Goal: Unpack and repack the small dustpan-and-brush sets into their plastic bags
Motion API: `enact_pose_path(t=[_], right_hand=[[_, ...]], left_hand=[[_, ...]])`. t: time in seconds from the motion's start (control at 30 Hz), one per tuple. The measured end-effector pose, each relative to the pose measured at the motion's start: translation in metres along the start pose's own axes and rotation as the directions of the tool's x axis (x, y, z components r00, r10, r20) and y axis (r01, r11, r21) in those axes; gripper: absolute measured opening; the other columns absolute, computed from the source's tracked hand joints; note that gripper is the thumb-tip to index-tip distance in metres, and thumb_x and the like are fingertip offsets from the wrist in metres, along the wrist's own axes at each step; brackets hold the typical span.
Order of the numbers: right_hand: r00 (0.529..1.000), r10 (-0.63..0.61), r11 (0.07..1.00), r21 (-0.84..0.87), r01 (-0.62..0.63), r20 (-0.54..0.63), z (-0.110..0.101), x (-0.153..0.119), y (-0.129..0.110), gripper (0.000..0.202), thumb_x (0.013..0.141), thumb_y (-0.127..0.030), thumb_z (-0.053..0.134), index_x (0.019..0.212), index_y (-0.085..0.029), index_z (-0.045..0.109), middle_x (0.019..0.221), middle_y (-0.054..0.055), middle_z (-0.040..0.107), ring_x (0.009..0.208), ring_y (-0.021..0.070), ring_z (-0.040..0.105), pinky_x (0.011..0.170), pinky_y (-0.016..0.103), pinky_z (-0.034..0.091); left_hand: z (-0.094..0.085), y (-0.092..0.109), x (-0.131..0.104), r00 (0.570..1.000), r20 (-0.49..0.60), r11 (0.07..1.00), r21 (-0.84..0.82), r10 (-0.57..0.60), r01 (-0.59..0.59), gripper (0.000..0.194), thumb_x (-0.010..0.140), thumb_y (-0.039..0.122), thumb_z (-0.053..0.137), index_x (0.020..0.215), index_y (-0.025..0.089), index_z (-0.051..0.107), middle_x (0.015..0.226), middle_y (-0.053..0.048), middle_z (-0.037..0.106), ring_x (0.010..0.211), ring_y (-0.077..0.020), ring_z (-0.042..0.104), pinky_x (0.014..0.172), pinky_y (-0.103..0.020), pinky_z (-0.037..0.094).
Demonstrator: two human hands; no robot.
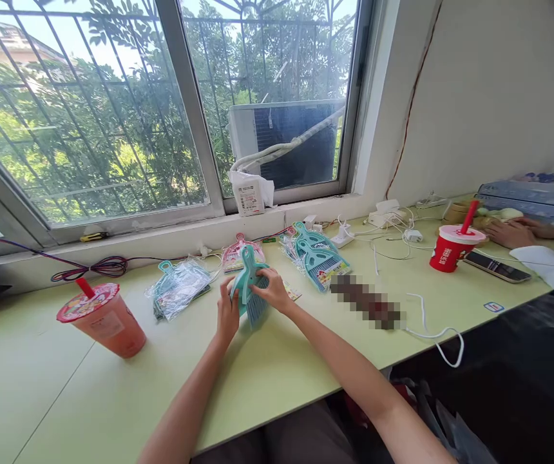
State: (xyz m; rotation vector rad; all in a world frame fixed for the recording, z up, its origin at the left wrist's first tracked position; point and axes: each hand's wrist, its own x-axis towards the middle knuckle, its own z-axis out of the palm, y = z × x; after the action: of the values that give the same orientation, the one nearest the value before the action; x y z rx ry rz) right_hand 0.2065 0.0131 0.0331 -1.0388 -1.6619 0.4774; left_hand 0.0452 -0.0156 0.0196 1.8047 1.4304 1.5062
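Above the middle of the table I hold a small teal dustpan and brush set (pixel 248 278) upright, handle end up, with the blue-grey bristles hanging down. My left hand (pixel 227 310) is closed on its left edge. From the right, my right hand (pixel 272 290) pinches the brush side, its fingertips partly hidden. Behind them lies a pink set (pixel 242 252). Several teal dustpan and brush sets (pixel 316 254) are piled to the right with printed cards. A clear-bagged set (pixel 180 287) lies to the left.
A drink cup (pixel 107 319) stands at left, a red cup (pixel 455 248) at right near a phone (pixel 496 266). White cables (pixel 444 332) and a blurred-out dark object (pixel 366 303) lie on the right. Another person's hands (pixel 511 232) rest at the far right. A small box (pixel 248 196) stands on the sill.
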Motion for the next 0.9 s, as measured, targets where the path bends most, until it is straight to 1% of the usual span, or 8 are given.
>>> enact_pose_path(t=[0.1, 0.17, 0.23, 0.33, 0.5, 0.67, 0.77, 0.9], right_hand=[[0.999, 0.002, 0.997, 0.079, -0.006, 0.045, -0.005, -0.002, -0.005, 0.017, 0.076, -0.026, 0.062, 0.093, -0.02, 0.065, 0.098, 0.006, 0.065, 0.1, 0.0222, 0.055, 0.088, 0.033, 0.043], [0.994, -0.008, 0.989, 0.149, -0.009, 0.111, -0.009, -0.001, -0.009, 0.018, 0.081, -0.032, 0.058, 0.094, -0.021, 0.066, 0.1, 0.005, 0.067, 0.1, 0.0208, 0.057, 0.086, 0.031, 0.044], [0.992, -0.015, 0.983, 0.181, -0.008, 0.127, -0.013, 0.001, -0.012, 0.023, 0.084, -0.04, 0.057, 0.092, -0.022, 0.067, 0.098, 0.005, 0.068, 0.096, 0.02, 0.059, 0.083, 0.031, 0.044], [0.997, -0.011, 0.99, 0.138, 0.001, 0.074, -0.021, 0.005, -0.014, 0.03, 0.084, -0.048, 0.057, 0.087, -0.022, 0.07, 0.091, 0.005, 0.071, 0.09, 0.0203, 0.062, 0.081, 0.031, 0.044], [0.982, 0.116, 0.968, -0.239, -0.078, 0.151, -0.034, 0.01, -0.008, 0.031, 0.085, -0.05, 0.057, 0.081, -0.025, 0.074, 0.081, 0.005, 0.073, 0.081, 0.0205, 0.065, 0.075, 0.029, 0.044], [0.93, 0.314, 0.71, -0.698, -0.097, 0.19, -0.034, 0.008, 0.012, 0.03, 0.089, -0.037, 0.054, 0.084, -0.016, 0.076, 0.09, 0.017, 0.072, 0.088, 0.0263, 0.066, 0.075, 0.032, 0.044], [0.903, 0.393, 0.644, -0.753, -0.135, 0.174, -0.03, 0.006, 0.022, 0.026, 0.09, -0.024, 0.051, 0.091, -0.013, 0.074, 0.095, 0.02, 0.071, 0.09, 0.0269, 0.067, 0.075, 0.031, 0.045], [0.912, 0.384, 0.652, -0.743, -0.154, 0.148, -0.027, 0.005, 0.031, 0.03, 0.092, -0.017, 0.043, 0.095, -0.011, 0.072, 0.098, 0.022, 0.069, 0.095, 0.0269, 0.065, 0.076, 0.031, 0.046]], left_hand=[[-0.017, -0.013, 0.017, 0.958, -0.269, 0.994, 0.004, -0.1, 0.105, 0.036, 0.093, 0.041, 0.035, 0.122, 0.023, 0.046, 0.092, -0.005, 0.061, 0.078, -0.018, 0.056, 0.07, -0.028, 0.043], [-0.03, -0.026, 0.029, 0.923, -0.365, 0.992, -0.016, -0.126, 0.129, 0.033, 0.091, 0.039, 0.039, 0.118, 0.023, 0.048, 0.097, -0.006, 0.061, 0.086, -0.0187, 0.057, 0.074, -0.028, 0.044], [-0.041, -0.038, 0.04, 0.935, -0.302, 0.983, -0.052, -0.183, 0.176, 0.032, 0.088, 0.04, 0.042, 0.114, 0.023, 0.051, 0.09, -0.004, 0.061, 0.081, -0.0177, 0.058, 0.07, -0.026, 0.045], [-0.045, -0.054, 0.047, 0.964, -0.092, 0.968, -0.04, -0.251, 0.248, 0.03, 0.081, 0.039, 0.05, 0.103, 0.02, 0.059, 0.08, -0.002, 0.062, 0.073, -0.0175, 0.058, 0.066, -0.026, 0.046], [-0.049, -0.071, 0.048, 0.963, 0.086, 0.907, 0.366, -0.257, 0.209, 0.024, 0.076, 0.026, 0.054, 0.095, 0.02, 0.067, 0.095, -0.008, 0.07, 0.095, -0.0271, 0.062, 0.08, -0.033, 0.045], [-0.059, -0.08, 0.044, 0.949, 0.137, 0.714, 0.691, -0.282, 0.112, 0.031, 0.081, 0.027, 0.05, 0.106, 0.021, 0.068, 0.11, -0.013, 0.067, 0.104, -0.0322, 0.06, 0.083, -0.037, 0.044], [-0.06, -0.079, 0.042, 0.96, 0.148, 0.698, 0.714, -0.238, 0.063, 0.032, 0.083, 0.029, 0.051, 0.108, 0.02, 0.068, 0.106, -0.013, 0.066, 0.104, -0.0299, 0.059, 0.086, -0.036, 0.044], [-0.055, -0.066, 0.039, 0.992, 0.027, 0.708, 0.703, -0.124, 0.069, 0.036, 0.09, 0.033, 0.04, 0.11, 0.019, 0.067, 0.105, -0.014, 0.064, 0.106, -0.0289, 0.057, 0.087, -0.036, 0.043]])
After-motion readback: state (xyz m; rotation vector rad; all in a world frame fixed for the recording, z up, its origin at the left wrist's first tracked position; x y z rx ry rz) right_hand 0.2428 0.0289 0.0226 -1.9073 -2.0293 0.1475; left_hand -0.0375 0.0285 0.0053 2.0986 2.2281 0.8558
